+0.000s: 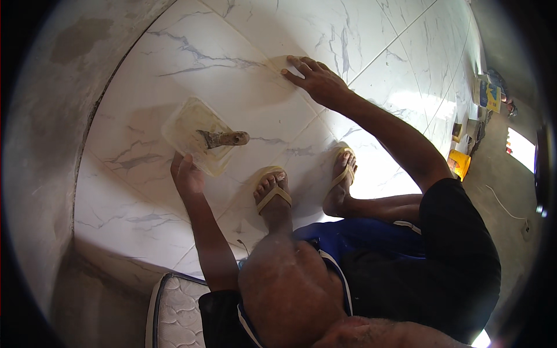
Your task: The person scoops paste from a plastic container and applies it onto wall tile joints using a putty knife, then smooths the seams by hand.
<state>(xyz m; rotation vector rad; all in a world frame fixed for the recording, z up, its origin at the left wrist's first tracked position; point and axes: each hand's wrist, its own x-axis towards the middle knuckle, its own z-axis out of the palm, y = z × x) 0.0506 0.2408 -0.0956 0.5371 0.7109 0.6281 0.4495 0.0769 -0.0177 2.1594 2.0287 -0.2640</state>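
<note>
My left hand (187, 176) grips the near edge of a translucent whitish plastic tub (200, 160), thumb on the rim and the other fingers mostly hidden. Pale residue coats the tub's inside. A putty knife (235, 138) with a worn, smeared handle rests in it, the handle sticking out over the right rim. Farther off and to the right, my right hand (318, 83) lies with outstretched fingers on the white tile floor (261, 110), fingertips by a joint between tiles. I see nothing held in it.
My feet in yellowish flip-flops (272, 200) are planted just right of the tub. A bare plastered wall (52, 127) borders the tiles at left. The corner of a quilted mattress (180, 310) is at lower left. At far right are a yellow container (458, 164) and a printed bag (488, 95).
</note>
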